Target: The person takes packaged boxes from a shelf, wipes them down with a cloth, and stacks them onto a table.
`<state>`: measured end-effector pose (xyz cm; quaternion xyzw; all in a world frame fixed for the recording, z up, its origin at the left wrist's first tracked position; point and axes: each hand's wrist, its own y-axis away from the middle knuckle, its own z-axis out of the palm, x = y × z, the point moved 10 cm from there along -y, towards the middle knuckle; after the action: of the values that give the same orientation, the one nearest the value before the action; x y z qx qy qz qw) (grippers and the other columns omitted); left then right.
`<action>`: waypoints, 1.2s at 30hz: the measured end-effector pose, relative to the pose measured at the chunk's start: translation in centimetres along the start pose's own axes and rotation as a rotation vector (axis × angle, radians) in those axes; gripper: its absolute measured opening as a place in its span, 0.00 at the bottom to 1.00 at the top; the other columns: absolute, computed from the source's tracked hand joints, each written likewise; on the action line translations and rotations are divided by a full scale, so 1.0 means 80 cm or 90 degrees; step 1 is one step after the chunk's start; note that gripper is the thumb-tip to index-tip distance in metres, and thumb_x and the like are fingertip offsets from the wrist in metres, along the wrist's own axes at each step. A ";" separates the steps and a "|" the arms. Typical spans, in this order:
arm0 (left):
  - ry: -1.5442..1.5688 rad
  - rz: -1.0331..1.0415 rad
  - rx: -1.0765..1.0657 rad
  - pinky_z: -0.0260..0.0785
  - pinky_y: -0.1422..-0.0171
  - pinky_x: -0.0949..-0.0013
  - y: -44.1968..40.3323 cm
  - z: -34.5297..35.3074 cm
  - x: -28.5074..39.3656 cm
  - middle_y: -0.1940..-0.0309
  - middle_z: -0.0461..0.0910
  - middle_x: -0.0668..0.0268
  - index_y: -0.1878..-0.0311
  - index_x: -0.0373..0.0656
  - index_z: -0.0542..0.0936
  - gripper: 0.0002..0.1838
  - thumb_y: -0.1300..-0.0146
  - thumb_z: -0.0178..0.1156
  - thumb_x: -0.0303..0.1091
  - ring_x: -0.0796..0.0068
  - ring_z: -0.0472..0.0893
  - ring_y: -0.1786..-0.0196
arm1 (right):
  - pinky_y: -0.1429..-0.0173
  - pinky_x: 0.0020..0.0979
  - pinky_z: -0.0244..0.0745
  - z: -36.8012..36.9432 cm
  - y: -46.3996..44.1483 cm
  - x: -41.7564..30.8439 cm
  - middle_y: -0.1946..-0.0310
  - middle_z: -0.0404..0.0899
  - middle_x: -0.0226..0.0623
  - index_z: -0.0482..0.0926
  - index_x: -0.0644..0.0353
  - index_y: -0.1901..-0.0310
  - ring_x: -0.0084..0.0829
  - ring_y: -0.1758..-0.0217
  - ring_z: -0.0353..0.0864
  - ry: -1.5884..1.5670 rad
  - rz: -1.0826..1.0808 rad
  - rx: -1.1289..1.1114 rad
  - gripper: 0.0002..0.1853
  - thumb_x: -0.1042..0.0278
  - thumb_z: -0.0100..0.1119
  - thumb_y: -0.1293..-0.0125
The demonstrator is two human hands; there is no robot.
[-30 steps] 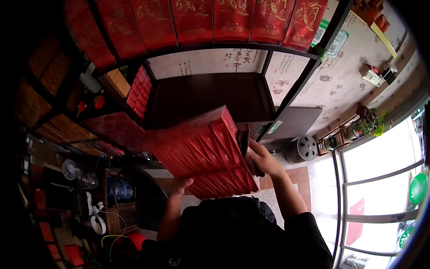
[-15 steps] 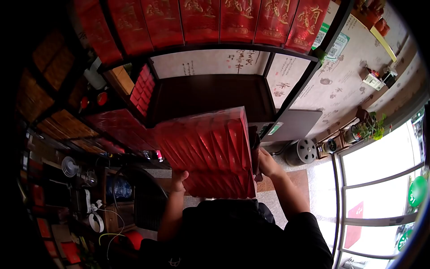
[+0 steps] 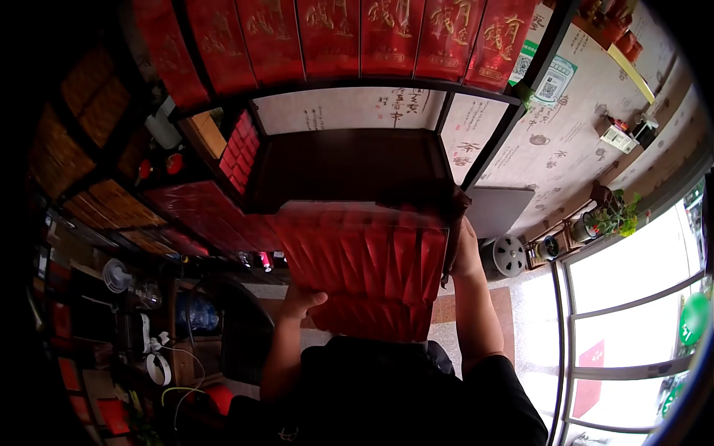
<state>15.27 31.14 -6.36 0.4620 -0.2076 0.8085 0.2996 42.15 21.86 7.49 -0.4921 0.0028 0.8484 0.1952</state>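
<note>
A large red box (image 3: pixel 364 267) with folded, pleated-looking packets under a clear cover is in front of my body, below the dark shelf board. My left hand (image 3: pixel 303 302) holds its lower left side, thumb on the front. At the right side, my right hand (image 3: pixel 466 253) presses a dark brown cloth (image 3: pixel 456 223) against the box's edge. The cloth reaches the upper right corner; the fingers behind it are partly hidden.
A dark shelf (image 3: pixel 349 167) lies beyond the box, with a row of red boxes (image 3: pixel 331 37) above. Small red packets (image 3: pixel 239 152) stand at its left. A black chair (image 3: pixel 249 334) is lower left, and a round metal bin (image 3: pixel 506 256) at right.
The red box has turned more level and shifted right. My right hand and the cloth have moved up along its right edge; my left hand still holds the left side.
</note>
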 end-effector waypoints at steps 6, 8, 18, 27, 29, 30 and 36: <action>-0.182 0.091 0.018 0.66 0.35 0.63 0.006 0.005 0.068 0.45 0.77 0.62 0.38 0.36 0.70 0.42 0.55 0.80 0.38 0.69 0.76 0.42 | 0.62 0.32 0.73 0.036 -0.020 -0.058 0.71 0.79 0.37 0.77 0.70 0.63 0.30 0.66 0.79 0.572 0.006 -0.190 0.11 0.67 0.58 0.33; -0.221 0.114 0.021 0.67 0.38 0.65 0.006 0.007 0.081 0.49 0.80 0.63 0.41 0.36 0.74 0.38 0.56 0.80 0.37 0.71 0.78 0.46 | 0.72 0.35 0.68 0.088 -0.017 -0.087 0.82 0.76 0.39 0.78 0.70 0.76 0.33 0.77 0.75 0.732 -0.190 -0.282 0.12 0.70 0.61 0.39; -0.335 0.131 0.054 0.73 0.47 0.68 0.009 0.026 0.117 0.56 0.83 0.64 0.47 0.37 0.77 0.35 0.59 0.81 0.38 0.73 0.82 0.54 | 0.36 0.43 0.73 0.157 -0.010 -0.059 0.34 0.72 0.47 0.77 0.73 0.72 0.49 0.38 0.76 0.896 -0.284 -0.353 0.13 0.68 0.62 0.42; -0.477 0.138 0.040 0.75 0.47 0.66 -0.008 0.077 0.107 0.56 0.83 0.56 0.47 0.33 0.76 0.38 0.58 0.81 0.45 0.68 0.83 0.52 | 0.42 0.40 0.77 0.225 0.001 -0.055 0.46 0.81 0.42 0.79 0.67 0.70 0.43 0.47 0.83 0.887 -0.521 -0.160 0.12 0.67 0.62 0.53; -0.505 0.194 0.047 0.75 0.47 0.66 -0.012 0.089 0.114 0.56 0.83 0.56 0.47 0.33 0.76 0.38 0.57 0.81 0.45 0.68 0.83 0.51 | 0.41 0.39 0.76 0.239 0.008 -0.049 0.47 0.82 0.39 0.82 0.62 0.66 0.39 0.46 0.83 0.889 -0.630 -0.151 0.12 0.66 0.62 0.52; -0.533 0.251 0.053 0.75 0.46 0.65 -0.011 0.095 0.123 0.57 0.82 0.56 0.47 0.33 0.76 0.38 0.57 0.81 0.45 0.68 0.82 0.50 | 0.41 0.38 0.76 0.248 0.022 -0.051 0.48 0.83 0.35 0.84 0.58 0.63 0.36 0.46 0.83 0.887 -0.740 -0.139 0.13 0.65 0.61 0.52; -0.434 0.341 0.071 0.73 0.43 0.65 -0.008 0.092 0.112 0.49 0.78 0.57 0.38 0.34 0.68 0.42 0.51 0.77 0.44 0.67 0.81 0.49 | 0.33 0.39 0.69 0.257 0.047 0.016 0.52 0.83 0.33 0.84 0.55 0.62 0.35 0.37 0.77 1.018 -0.836 -0.261 0.12 0.60 0.57 0.43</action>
<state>16.76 29.75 5.03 0.6477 -0.3630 0.6691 -0.0314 23.18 22.85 16.36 -0.8368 -0.2800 -0.0109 0.4703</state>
